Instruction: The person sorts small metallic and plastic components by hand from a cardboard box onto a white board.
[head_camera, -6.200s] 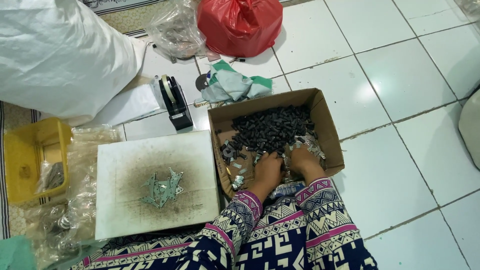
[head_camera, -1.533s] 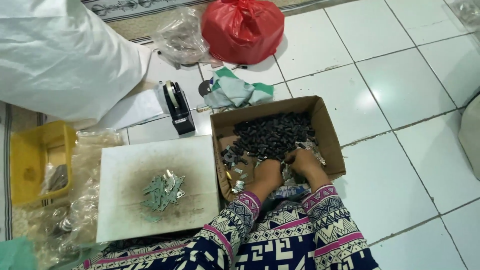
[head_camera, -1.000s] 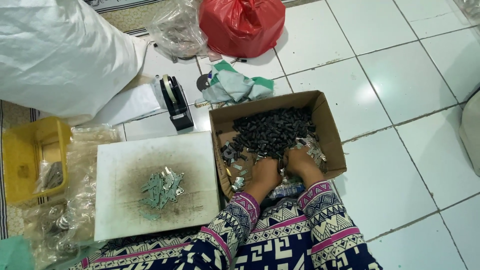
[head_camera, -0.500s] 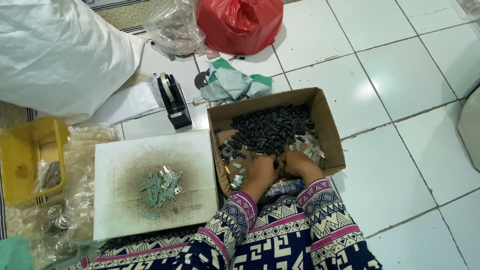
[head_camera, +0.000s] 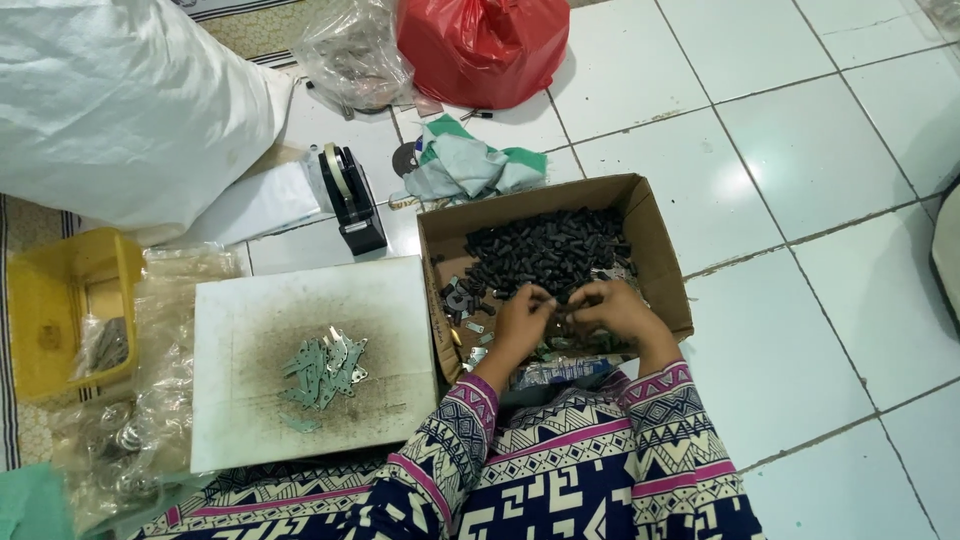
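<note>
Two hands work inside a cardboard box (head_camera: 655, 250) on the tiled floor (head_camera: 800, 160). At 9 o'clock of the box lies a white board (head_camera: 250, 420) bearing a small heap of flat metal plates (head_camera: 322, 366). The box holds a pile of small black parts (head_camera: 545, 250), dark and stubby, with loose plates at its near edge. The left hand (head_camera: 522, 318) and right hand (head_camera: 612, 308) meet at the pile's 6 o'clock side, fingers curled together, pinching small pieces between them. Patterned sleeves (head_camera: 560, 460) cover both forearms.
</note>
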